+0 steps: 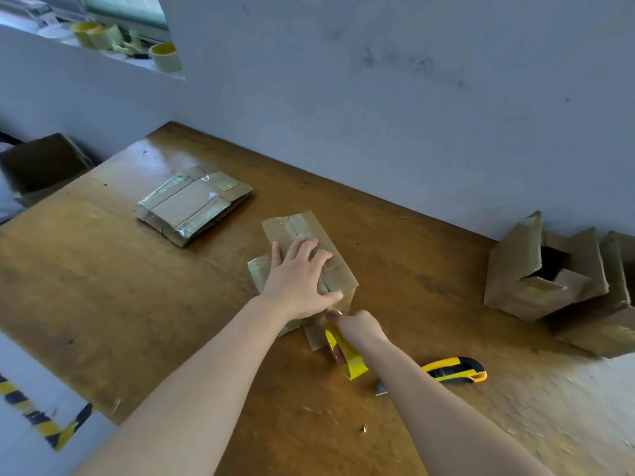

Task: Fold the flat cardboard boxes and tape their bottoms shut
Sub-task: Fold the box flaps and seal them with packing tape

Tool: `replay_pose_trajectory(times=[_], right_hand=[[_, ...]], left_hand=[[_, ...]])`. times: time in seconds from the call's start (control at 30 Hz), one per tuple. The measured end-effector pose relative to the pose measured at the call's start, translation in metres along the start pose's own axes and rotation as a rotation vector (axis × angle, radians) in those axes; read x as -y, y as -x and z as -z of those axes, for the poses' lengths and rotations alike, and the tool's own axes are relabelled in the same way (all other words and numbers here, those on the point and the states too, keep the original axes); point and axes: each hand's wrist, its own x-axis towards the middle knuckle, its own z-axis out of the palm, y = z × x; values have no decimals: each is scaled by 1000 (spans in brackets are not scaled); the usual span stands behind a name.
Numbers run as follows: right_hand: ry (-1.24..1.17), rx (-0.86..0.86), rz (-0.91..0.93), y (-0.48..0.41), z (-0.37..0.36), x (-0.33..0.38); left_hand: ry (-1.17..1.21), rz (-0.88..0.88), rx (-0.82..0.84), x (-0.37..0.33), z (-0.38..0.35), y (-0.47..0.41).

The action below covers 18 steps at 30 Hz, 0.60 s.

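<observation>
Cardboard box (309,228) lay on the worktop (103,286) under the left hand (299,280), fingers spread flat; the right hand (357,326) gripped what seemed a yellow tape roll (354,362).

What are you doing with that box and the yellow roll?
A person is taping a cardboard box on the wooden table. The left hand presses flat on top of it, and the right hand grips a yellow tape roll at its near end. A utility knife lies nearby; folded boxes sit at the right.
</observation>
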Motion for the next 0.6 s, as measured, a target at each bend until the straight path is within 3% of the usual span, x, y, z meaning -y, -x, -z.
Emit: replay_pose_trajectory(times=[0.13, 0.27, 0.43, 0.5, 0.6], right_hand=[[34, 85, 94, 5, 4, -7], [-79, 243, 202, 13, 11, -27], [-171, 163, 266, 18, 6, -40], [-143, 113, 290, 19, 5, -40], [-149, 110, 313, 23, 0, -38]], left_hand=[[-158, -45, -27, -3, -4, 1], [-123, -31, 9, -7, -4, -2], [-22, -103, 58, 1, 3, -7], [-44, -145, -42, 3, 2, 3], [59, -82, -357, -3, -5, 29]])
